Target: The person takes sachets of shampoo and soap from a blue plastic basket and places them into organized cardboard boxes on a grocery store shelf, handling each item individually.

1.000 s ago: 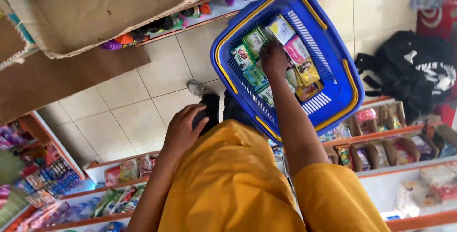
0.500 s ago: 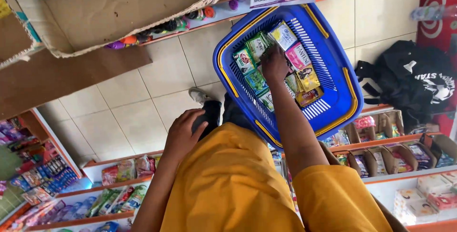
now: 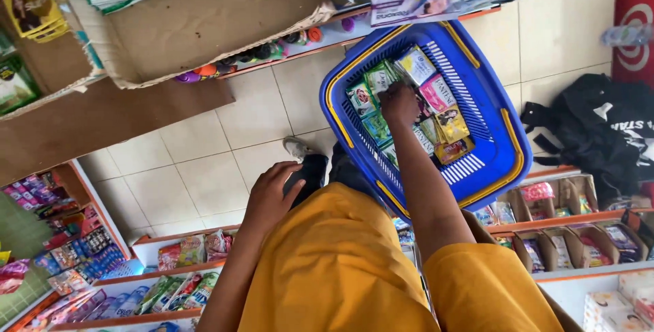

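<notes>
Right hand sunk in blue basket, fingers curled down among sachets. Grip on any single packet not confirmable; fingertips hidden under knuckles. Sachets packed all round hand, green ones to near side, pink and yellow to far side.

Left hand spread open, flat on knee of yellow shorts; empty. Shoe just beyond it on tiled floor.

Against one second ago: right hand unmoved in same spot, no sachet lifted clear, left hand unchanged. Handling of sachets judged in progress, nothing removed.

Basket floor beneath hand hidden. Far rim cut off by boxes above. Black bag well off beyond basket.
</notes>
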